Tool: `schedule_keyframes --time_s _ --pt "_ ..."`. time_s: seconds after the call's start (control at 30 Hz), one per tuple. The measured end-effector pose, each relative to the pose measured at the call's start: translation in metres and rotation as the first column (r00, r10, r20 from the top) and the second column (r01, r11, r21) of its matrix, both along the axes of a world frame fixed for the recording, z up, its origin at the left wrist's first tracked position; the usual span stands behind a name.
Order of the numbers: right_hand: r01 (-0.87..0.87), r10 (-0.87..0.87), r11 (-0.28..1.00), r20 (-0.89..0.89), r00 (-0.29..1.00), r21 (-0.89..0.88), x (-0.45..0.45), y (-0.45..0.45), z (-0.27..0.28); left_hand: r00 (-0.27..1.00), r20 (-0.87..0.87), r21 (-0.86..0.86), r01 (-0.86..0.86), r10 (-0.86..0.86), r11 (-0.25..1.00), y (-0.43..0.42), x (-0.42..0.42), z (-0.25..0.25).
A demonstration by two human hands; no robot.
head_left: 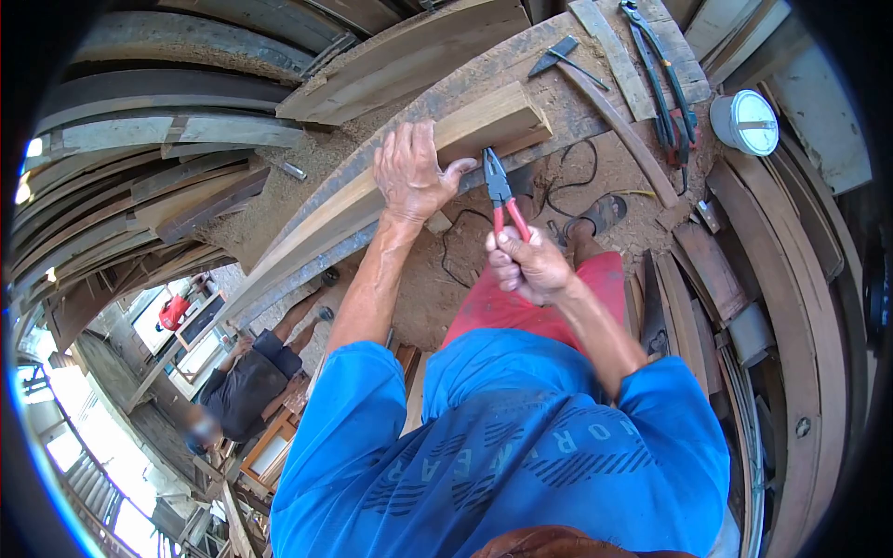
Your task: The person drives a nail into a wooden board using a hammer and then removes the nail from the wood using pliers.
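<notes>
A long wooden beam (349,200) lies along the workbench, its cut end to the right. My left hand (414,177) grips it near that end, fingers over the top and thumb toward the near side. In my right hand (530,267) are red-handled combination pliers (497,179), closed fingers around the handles. The pliers' jaws meet the beam's near side, just right of my left thumb. Whether something small sits between the jaws cannot be made out.
On the workbench (507,60) lie a hammer (553,56) with a curved handle and long-handled cutters (656,70). A white bucket (744,123) stands to the right. Stacked planks (177,100) line the left. A cord (451,251) crosses the ground. Another person (246,391) is at lower left.
</notes>
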State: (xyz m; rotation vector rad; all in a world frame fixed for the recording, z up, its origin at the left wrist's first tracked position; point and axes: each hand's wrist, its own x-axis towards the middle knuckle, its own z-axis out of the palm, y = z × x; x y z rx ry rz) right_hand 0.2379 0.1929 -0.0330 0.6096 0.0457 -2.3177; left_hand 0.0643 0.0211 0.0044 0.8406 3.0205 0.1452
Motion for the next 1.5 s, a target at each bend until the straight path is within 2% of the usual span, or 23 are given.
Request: schedule_keyframes --time_s 0.07,0.17,0.2,0.23,0.3,0.37,0.43,0.53,0.67,0.77,0.8,0.83,0.9,0.93,1.03,1.07,1.1,1.17,1.23,1.3,1.37,1.4,1.5 --pt "0.243 -0.164 0.874 0.215 0.963 -0.420 0.002 -0.024 0.016 1.000 -0.017 -0.003 0.006 -0.006 1.000 0.002 0.002 0.003" --pt "0.084 -0.081 0.986 0.029 0.996 -0.145 0.004 -0.012 0.001 1.000 -0.004 0.004 0.015 -0.015 1.000 -0.001 0.002 0.000" --pt "-0.055 0.068 0.986 -0.081 0.994 0.154 0.002 0.000 -0.005 1.000 -0.005 0.008 0.012 -0.011 1.000 -0.001 -0.001 -0.001" --pt "-0.097 0.133 0.950 -0.103 0.986 0.296 0.001 0.004 -0.007 1.000 0.003 0.005 0.006 -0.006 1.000 -0.002 -0.001 -0.001" --pt "0.053 -0.048 0.993 0.045 0.998 -0.109 0.001 -0.007 0.006 1.000 0.024 0.000 -0.011 0.011 1.000 -0.002 0.000 -0.002" --pt "0.288 -0.185 0.803 0.241 0.953 -0.522 0.000 -0.027 0.018 1.000 0.015 -0.013 -0.021 0.021 1.000 0.001 0.004 0.001" --pt "0.205 -0.152 0.898 0.162 0.975 -0.390 0.001 -0.021 0.013 1.000 0.006 -0.011 -0.009 0.009 1.000 0.001 0.004 0.002" --pt "-0.074 0.079 0.990 -0.041 0.996 0.119 0.000 0.004 0.000 1.000 -0.010 0.009 0.005 -0.005 1.000 -0.001 0.001 -0.001" --pt "0.294 -0.181 0.838 0.273 0.945 -0.461 0.001 -0.029 0.021 1.000 0.002 -0.020 -0.020 0.020 1.000 0.001 0.004 0.001" --pt "0.043 -0.043 0.998 0.004 0.999 -0.055 0.004 -0.011 0.002 1.000 -0.003 0.020 0.004 -0.004 1.000 0.000 0.002 0.001" --pt "-0.093 0.137 0.924 -0.093 0.986 0.371 0.003 -0.002 -0.003 1.000 -0.012 0.046 0.015 -0.015 0.999 0.000 0.001 0.000" --pt "-0.084 0.131 0.939 -0.124 0.984 0.332 0.003 0.005 -0.006 1.000 -0.006 0.043 0.010 -0.010 0.999 0.000 0.002 0.000" --pt "0.082 -0.075 0.986 0.058 0.996 -0.144 0.005 -0.009 0.007 1.000 0.000 0.034 -0.008 0.008 0.999 0.000 0.004 0.000" --pt "0.211 -0.148 0.891 0.184 0.972 -0.401 0.003 -0.017 0.013 0.999 0.020 0.020 -0.027 0.027 0.999 -0.001 0.006 0.000" --pt "0.022 -0.022 1.000 0.010 1.000 0.005 0.005 -0.010 0.000 0.999 0.041 0.004 -0.032 0.032 0.999 0.000 0.003 0.000" --pt "-0.105 0.184 0.878 -0.126 0.975 0.468 0.005 -0.001 -0.008 1.000 0.028 0.015 -0.013 0.013 1.000 0.001 0.001 0.000" --pt "-0.083 0.208 0.864 -0.201 0.957 0.497 0.001 0.010 -0.012 1.000 0.014 0.019 0.006 -0.006 1.000 0.000 -0.001 0.000" --pt "0.001 0.000 1.000 -0.024 1.000 0.006 0.004 -0.003 0.000 1.000 0.001 0.019 -0.002 0.002 1.000 0.001 -0.003 0.000" --pt "0.194 -0.152 0.901 0.136 0.979 -0.388 0.007 -0.022 0.006 1.000 0.010 0.011 -0.015 0.015 1.000 0.002 0.001 0.001" --pt "0.123 -0.114 0.978 0.063 0.991 -0.168 0.008 -0.018 0.002 1.000 0.020 -0.011 -0.023 0.024 1.000 0.002 0.002 0.003" --pt "-0.111 0.162 0.927 -0.115 0.980 0.358 0.005 0.008 -0.012 0.999 0.036 -0.004 -0.019 0.020 1.000 0.001 0.002 0.002" --pt "-0.114 0.138 0.947 -0.058 0.989 0.299 0.002 0.011 -0.006 0.999 0.040 -0.002 -0.020 0.020 1.000 0.001 0.000 0.001" --pt "-0.054 0.147 0.847 -0.136 0.980 0.529 0.004 -0.006 0.000 1.000 0.020 -0.007 -0.022 0.022 1.000 0.001 0.002 0.001"
